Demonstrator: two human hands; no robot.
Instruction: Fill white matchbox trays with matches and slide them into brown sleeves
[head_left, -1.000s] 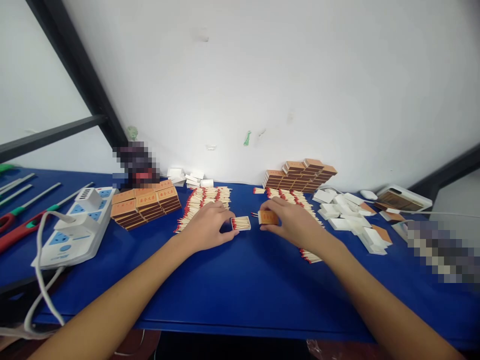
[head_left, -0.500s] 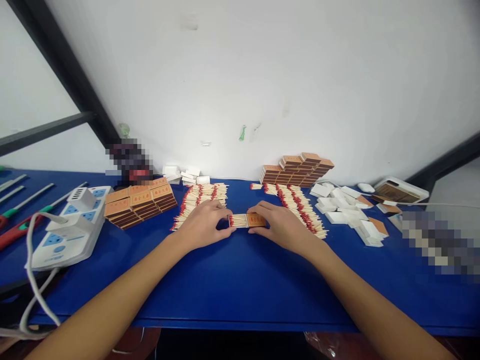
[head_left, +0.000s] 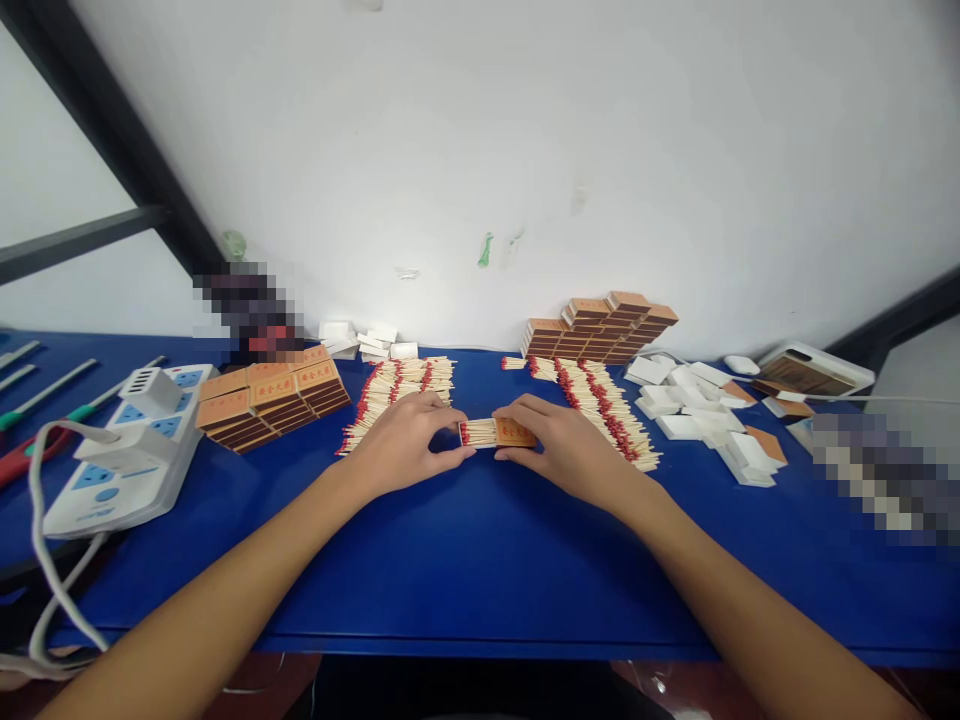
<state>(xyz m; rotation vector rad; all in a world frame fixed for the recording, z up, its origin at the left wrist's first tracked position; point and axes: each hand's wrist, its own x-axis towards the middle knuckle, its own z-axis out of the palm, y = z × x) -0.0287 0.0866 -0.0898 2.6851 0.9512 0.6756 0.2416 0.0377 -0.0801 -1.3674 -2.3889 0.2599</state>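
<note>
Between my hands, low over the blue table (head_left: 465, 560), is a matchbox with its tray of matches (head_left: 478, 433) partly out of the orange sleeve (head_left: 515, 433). My left hand (head_left: 409, 440) pinches the tray's left end between thumb and fingers. Gripping the sleeve from the right is my right hand (head_left: 559, 445). The red match heads in the tray lie at its left end. Behind my left hand spreads a pile of loose matches (head_left: 401, 382), and another pile of matches (head_left: 600, 410) lies behind my right hand.
Stacked matchboxes (head_left: 274, 397) stand at left, more matchboxes (head_left: 600, 330) against the wall. White trays (head_left: 694, 400) are heaped at right, with other white trays (head_left: 367, 341) at back left. A power strip (head_left: 142, 470) with cables and red-handled tools (head_left: 45, 450) occupy the far left.
The view has shifted slightly. Both hands keep their hold on the matchbox, and its tray stays partly out of the sleeve with little visible difference.
</note>
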